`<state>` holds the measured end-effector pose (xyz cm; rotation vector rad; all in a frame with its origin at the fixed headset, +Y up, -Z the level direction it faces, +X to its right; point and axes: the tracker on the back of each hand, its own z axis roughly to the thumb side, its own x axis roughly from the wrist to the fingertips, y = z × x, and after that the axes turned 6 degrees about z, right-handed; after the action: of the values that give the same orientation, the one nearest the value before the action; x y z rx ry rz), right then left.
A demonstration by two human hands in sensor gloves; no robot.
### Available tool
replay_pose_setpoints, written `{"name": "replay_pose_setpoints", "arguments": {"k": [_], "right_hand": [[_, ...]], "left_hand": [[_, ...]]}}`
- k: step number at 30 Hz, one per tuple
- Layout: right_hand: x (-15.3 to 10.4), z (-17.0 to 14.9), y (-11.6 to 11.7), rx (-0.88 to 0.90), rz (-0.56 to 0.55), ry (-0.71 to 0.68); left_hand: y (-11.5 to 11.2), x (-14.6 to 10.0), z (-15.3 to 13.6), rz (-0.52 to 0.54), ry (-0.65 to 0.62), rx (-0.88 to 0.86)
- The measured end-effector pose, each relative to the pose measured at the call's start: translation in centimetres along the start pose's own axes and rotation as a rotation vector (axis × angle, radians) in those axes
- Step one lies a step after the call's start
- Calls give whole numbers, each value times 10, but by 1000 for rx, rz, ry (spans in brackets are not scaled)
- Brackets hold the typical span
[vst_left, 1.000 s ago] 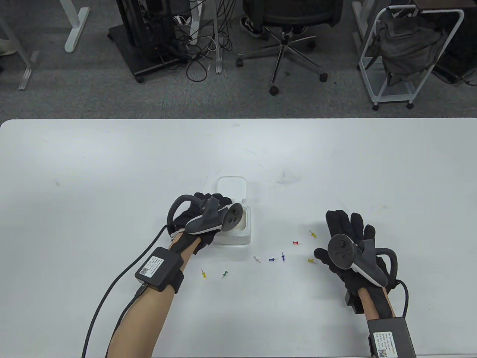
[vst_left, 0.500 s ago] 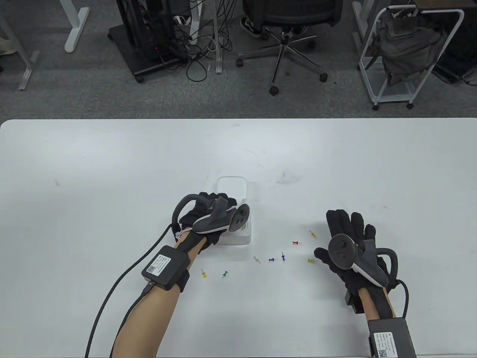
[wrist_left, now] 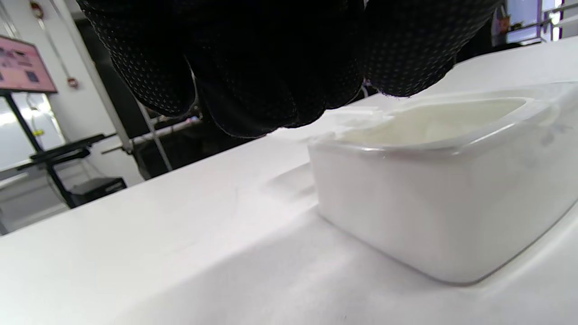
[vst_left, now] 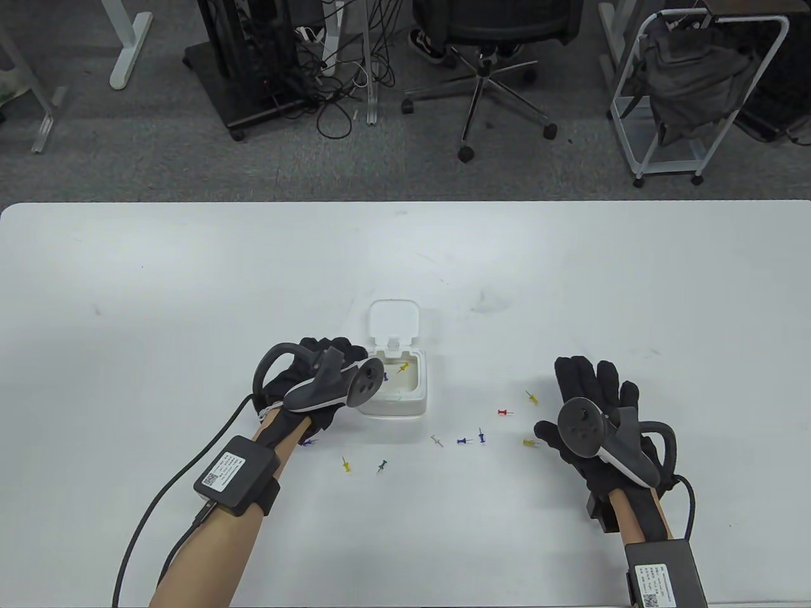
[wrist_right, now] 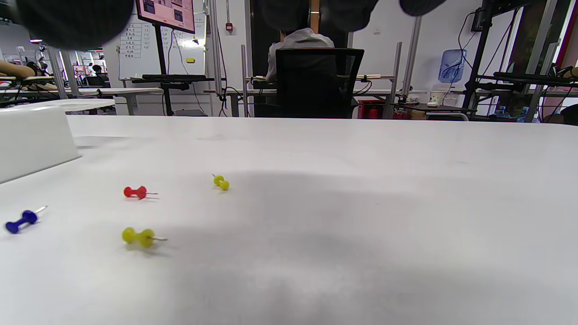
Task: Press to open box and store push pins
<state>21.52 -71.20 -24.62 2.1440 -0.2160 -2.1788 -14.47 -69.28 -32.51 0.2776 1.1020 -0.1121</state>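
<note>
The white box [vst_left: 405, 396] stands open at mid-table, its lid [vst_left: 395, 323] flipped back. A yellow push pin [vst_left: 403, 366] lies inside, with a blue one [vst_left: 384, 376] beside it. My left hand [vst_left: 329, 349] hovers just left of the box [wrist_left: 429, 194], fingers [wrist_left: 253, 90] loosely curled with nothing seen in them. My right hand [vst_left: 589, 380] lies flat and spread on the table, holding nothing. Loose pins lie between the hands: red [vst_left: 504, 413], yellow [vst_left: 531, 397], yellow [vst_left: 529, 443], two blue [vst_left: 464, 441], grey [vst_left: 436, 440], green [vst_left: 381, 467], yellow [vst_left: 346, 467].
A purple pin [vst_left: 308, 441] lies by my left wrist. The right wrist view shows the red pin [wrist_right: 134, 192], two yellow pins [wrist_right: 137, 236] and a blue pin [wrist_right: 20, 221] in front of the hand. An office chair [vst_left: 488, 38] and a cart [vst_left: 690, 88] stand beyond the table's far edge.
My left hand has drawn back to the left from over the box, uncovering its inside with the yellow pin in it. The right hand has not moved.
</note>
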Motion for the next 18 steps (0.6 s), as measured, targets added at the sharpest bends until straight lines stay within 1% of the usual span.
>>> {"name": "replay_pose_setpoints", "arguments": {"k": [4,12,18], "right_hand": [[0,0,0,-3,2,0],[0,1,0,-9,1,2],[0,1,0,-14,6,3]], "left_hand": [[-8,-22,-14,-1,10,-3],[-34,-72,-47,-42,60,-9],[-51,-99,-62,-90,73,-4]]}}
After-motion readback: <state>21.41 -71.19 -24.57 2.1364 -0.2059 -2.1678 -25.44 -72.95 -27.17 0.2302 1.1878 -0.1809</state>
